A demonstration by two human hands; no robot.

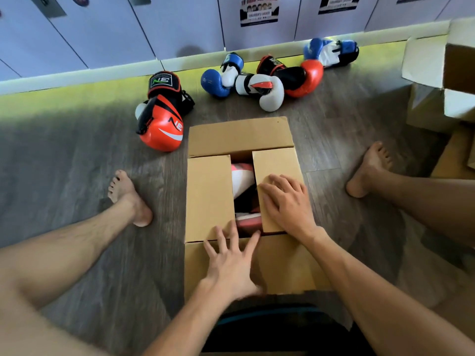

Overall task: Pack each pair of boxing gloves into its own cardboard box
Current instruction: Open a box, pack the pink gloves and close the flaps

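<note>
Fingers [221, 238] on the left hand [231, 265] are spread flat over the near flap [282, 265] of the cardboard box [239, 137], and the right hand [288, 204] lies flat on the right flap [275, 160]. Pink-and-white boxing gloves [243, 179] sit inside, and the box is on the floor [77, 163].

The orange-and-black boxing glove [160, 124] carries a white logo resembling "31" on its cuff patch [162, 80]. The same mark is repeated on the glove's padded body. Posters [259, 11] on the locker doors [180, 24] carry printed lines too blurred to read.

Plain brown cardboard box [241, 140]; red-and-white gloves [243, 179] inside.
</note>
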